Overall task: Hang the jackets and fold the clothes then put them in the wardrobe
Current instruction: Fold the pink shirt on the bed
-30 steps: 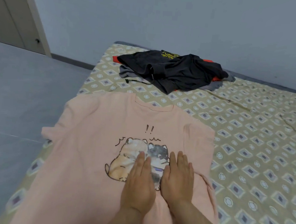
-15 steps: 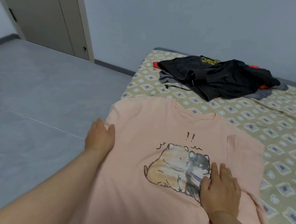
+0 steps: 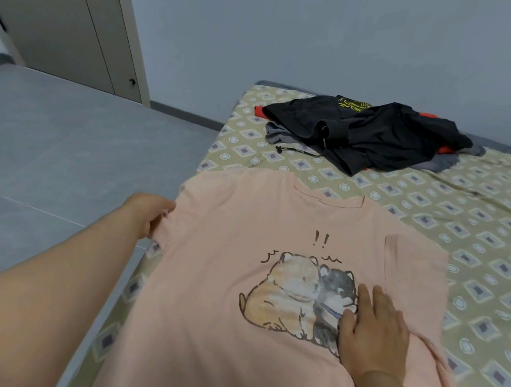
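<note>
The left hand (image 3: 148, 213), which lay flat at the edge a moment ago, now grips the sleeve (image 3: 167, 228) of the shirt (image 3: 207, 282) spread on the bed (image 3: 478, 248), while the right hand (image 3: 373, 332) presses it with straight fingers, so the first fold seems ready to begin.

1 head-worn wide-angle view, forward and downward, close above the bed (image 3: 454, 214), wall (image 3: 327, 34) beyond.

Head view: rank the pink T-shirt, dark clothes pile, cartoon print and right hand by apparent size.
1. pink T-shirt, largest by far.
2. dark clothes pile, though it lies farther off.
3. cartoon print, partly covered.
4. right hand, only slightly smaller than the print.
</note>
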`<state>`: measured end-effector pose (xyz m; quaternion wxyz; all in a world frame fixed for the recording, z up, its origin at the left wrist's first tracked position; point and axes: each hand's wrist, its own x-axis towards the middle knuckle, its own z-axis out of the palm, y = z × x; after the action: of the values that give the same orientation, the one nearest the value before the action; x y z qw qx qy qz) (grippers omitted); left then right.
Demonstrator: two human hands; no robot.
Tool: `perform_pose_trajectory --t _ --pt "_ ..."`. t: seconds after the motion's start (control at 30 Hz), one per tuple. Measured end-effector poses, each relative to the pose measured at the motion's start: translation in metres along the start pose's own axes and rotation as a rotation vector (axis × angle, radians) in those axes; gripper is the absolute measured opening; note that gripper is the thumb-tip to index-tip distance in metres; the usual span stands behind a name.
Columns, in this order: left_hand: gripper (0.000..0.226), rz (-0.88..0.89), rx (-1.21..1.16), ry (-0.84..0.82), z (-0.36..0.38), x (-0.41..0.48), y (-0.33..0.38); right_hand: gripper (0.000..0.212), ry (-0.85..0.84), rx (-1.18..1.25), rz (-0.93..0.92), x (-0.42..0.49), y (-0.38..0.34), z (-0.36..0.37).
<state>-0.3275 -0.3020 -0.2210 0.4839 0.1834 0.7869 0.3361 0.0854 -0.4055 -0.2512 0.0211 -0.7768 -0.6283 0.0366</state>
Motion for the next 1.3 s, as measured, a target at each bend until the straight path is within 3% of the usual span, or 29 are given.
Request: perform_pose_trajectory --t 0.1,0.17,0.3,0.4,0.5,0.67,0.73,0.83,0.87,0.93,1.0,1.2,1.3 --pt "0.027 -0.223 -0.107 -0.171 -0.006 -0.004 -0.010 0.060 0.004 -0.003 0.003 0.000 0.000 0.000" --pt "0.027 -0.268 -0.146 -0.222 -0.006 -0.003 -0.019 0.060 0.003 -0.002 0.006 -0.001 -0.001 0.000" --pt "0.016 -0.154 -0.392 -0.102 0.002 -0.001 -0.029 0.059 0.006 -0.005 0.005 0.000 -0.001 0.000" --pt "0.026 -0.126 -0.695 -0.017 0.009 0.003 -0.040 0.059 0.012 -0.001 0.010 -0.001 0.000 0.000" --pt "0.040 -0.125 -0.819 -0.025 0.004 0.006 -0.036 0.059 0.010 -0.006 0.008 0.000 0.001 0.001" --pt "0.039 0.015 -0.971 0.005 -0.004 -0.002 -0.001 0.060 0.014 0.002 0.008 0.001 0.001 0.003" --pt "0.041 0.192 -0.807 0.095 0.005 -0.011 0.019 0.059 0.017 0.001 0.006 0.001 0.001 0.005" --pt "0.045 0.578 -0.150 0.354 0.039 -0.041 0.038 0.058 0.029 0.008 0.007 0.002 0.002 0.006" --pt "0.050 0.698 0.040 0.335 0.053 -0.049 0.034 0.057 0.033 0.011 0.008 0.002 0.002 0.006" --pt "0.051 0.849 0.661 0.239 0.082 -0.052 0.013 0.057 0.038 0.013 0.005 0.002 0.002 0.006" --pt "0.059 0.841 1.081 0.107 0.102 -0.044 -0.015 0.058 0.035 0.003 0.004 0.002 0.003 0.007" --pt "0.088 0.694 1.240 0.026 0.113 -0.025 -0.010 0.059 0.024 -0.009 -0.008 0.004 0.006 0.008" --pt "0.073 0.699 1.089 -0.084 0.114 -0.012 0.013 0.068 0.016 -0.007 -0.012 0.003 0.006 0.008"
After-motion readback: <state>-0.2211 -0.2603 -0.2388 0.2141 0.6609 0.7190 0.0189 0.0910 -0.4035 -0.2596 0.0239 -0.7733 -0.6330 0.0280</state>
